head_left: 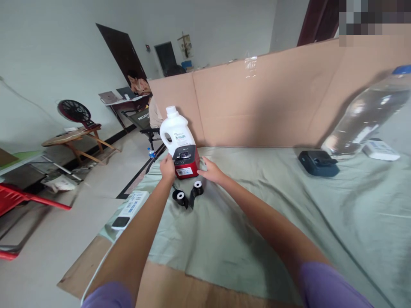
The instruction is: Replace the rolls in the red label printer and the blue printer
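Head view: red printer (186, 161) near the bench (257, 205) edge, white jug (176, 130) just behind.
My hands: left hand (167, 167) against its side, grip unclear; right hand (210, 172) open beside it.
Risk: I think a shove could topple the jug.

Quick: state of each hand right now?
Left hand: curled against the left side of the red printer; grip cannot be told.
Right hand: open beside the red printer, holding nothing.

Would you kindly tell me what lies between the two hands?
In the head view, the red printer lies between the left hand and the right hand.
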A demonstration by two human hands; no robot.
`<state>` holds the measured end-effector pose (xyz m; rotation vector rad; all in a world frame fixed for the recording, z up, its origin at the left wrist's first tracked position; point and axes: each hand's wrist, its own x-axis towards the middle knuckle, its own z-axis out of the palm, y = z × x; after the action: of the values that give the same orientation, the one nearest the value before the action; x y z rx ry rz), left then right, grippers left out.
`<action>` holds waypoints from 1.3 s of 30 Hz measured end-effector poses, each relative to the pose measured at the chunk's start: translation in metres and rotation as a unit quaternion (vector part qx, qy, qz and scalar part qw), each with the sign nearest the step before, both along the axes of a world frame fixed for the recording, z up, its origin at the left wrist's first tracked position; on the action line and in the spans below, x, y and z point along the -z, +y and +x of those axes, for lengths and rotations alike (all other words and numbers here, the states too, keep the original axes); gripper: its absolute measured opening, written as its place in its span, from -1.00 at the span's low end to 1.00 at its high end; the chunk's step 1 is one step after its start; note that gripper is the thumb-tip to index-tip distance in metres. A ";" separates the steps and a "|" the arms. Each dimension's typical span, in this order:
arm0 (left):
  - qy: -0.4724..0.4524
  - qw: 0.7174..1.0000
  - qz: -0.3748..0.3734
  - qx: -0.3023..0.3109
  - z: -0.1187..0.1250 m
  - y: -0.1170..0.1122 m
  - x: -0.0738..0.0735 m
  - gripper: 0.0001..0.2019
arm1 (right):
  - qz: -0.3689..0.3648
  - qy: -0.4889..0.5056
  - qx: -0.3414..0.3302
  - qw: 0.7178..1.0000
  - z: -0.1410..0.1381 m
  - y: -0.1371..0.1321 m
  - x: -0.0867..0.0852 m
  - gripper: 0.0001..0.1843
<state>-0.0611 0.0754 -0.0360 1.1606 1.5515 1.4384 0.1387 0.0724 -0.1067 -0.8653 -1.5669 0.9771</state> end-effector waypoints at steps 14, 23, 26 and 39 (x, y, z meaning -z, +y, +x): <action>0.434 0.793 0.067 0.423 0.190 -0.205 0.059 -0.50 | -0.186 -0.319 0.598 0.712 0.363 -0.179 -0.011 -0.02; 0.568 0.695 0.107 0.428 0.197 -0.245 0.071 -0.43 | -0.201 -0.357 0.561 0.719 0.367 -0.145 -0.023 -0.03; 0.555 0.665 0.133 0.482 0.198 -0.250 0.070 -0.44 | -0.175 -0.372 0.574 0.708 0.339 -0.165 -0.029 -0.15; 0.447 0.597 0.273 0.608 0.193 -0.260 0.065 -0.43 | -0.124 -0.469 0.483 0.729 0.157 -0.268 -0.047 -0.31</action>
<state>0.1320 -0.1846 -0.1008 2.7987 0.2648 0.2259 0.2958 -0.1961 -0.0593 -2.3036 -1.3706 -0.1219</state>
